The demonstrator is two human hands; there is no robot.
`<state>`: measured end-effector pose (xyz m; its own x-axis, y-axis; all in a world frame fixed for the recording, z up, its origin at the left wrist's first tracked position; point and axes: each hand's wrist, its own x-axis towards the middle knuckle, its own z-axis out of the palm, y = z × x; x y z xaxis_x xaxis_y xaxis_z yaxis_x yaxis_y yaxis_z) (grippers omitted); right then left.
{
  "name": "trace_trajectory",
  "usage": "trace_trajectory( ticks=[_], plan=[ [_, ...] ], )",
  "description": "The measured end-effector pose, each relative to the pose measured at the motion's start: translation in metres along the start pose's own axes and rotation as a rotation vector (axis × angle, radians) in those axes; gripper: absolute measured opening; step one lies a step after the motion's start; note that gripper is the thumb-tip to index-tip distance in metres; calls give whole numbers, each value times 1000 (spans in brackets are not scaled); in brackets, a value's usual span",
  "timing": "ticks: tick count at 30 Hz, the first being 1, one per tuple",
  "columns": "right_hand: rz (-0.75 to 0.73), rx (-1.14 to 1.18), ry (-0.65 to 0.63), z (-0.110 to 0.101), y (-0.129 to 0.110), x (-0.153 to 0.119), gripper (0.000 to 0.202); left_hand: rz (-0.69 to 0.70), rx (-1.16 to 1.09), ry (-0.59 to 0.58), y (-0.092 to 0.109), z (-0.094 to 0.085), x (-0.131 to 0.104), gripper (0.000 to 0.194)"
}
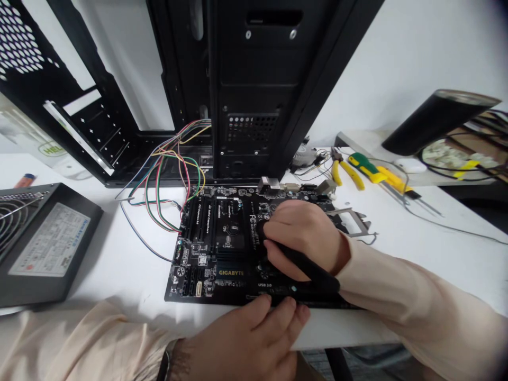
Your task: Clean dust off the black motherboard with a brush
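My right hand (304, 238) is closed around a black-handled tool that looks like a brush (313, 270). Its dark working end reaches the face of the motherboard (234, 293), partly covered by my fingers. The board is black, marked GIGABYTE, and lies flat with slots, ports and a heatsink showing. My left hand (246, 338) rests at the board's near edge, fingers extended and fingertips touching it, with nothing visible in them. Thin coloured wires (159, 206) run from the case to the board's left side.
A black computer case (246, 79) stands behind the board. To the left sits a power supply (79, 217). At the right lie yellow-handled pliers (349, 173), a green and yellow tool (363, 166), a yellow screwdriver (397, 182), a black cylinder (432, 124) and loose cables.
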<state>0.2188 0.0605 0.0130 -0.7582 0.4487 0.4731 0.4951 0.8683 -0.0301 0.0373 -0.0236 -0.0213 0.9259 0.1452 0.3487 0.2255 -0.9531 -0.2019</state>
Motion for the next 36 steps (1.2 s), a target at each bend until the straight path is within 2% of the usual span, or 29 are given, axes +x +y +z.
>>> trace_trajectory(
  ticks=[3, 5, 10, 15, 19, 24, 30, 36],
  plan=[
    [1, -30, 117, -4, -2, 0, 27, -13, 4, 17, 1, 1, 0, 21],
    [-19, -31, 151, -5, -4, 1, 27, -21, 6, 22, 2, 1, 1, 21],
    [-104, -12, 36, -1, -6, 3, 26, -6, -4, -4, 1, 1, 1, 23],
    [-48, 24, -64, 1, -4, 1, 22, -3, -4, -8, -1, -1, 1, 24],
    [-24, 19, -40, -2, -4, 0, 23, 9, 3, -19, -1, -1, 1, 23],
    [-30, -12, 85, -4, -4, 2, 26, -9, 5, -7, 2, 1, 1, 24],
    [-42, 83, -12, 0, -3, 2, 24, -11, -8, 4, 0, -1, 0, 27],
    [-29, 145, 98, -1, -6, 1, 25, -12, 9, -7, 0, -1, 2, 22]
  ],
)
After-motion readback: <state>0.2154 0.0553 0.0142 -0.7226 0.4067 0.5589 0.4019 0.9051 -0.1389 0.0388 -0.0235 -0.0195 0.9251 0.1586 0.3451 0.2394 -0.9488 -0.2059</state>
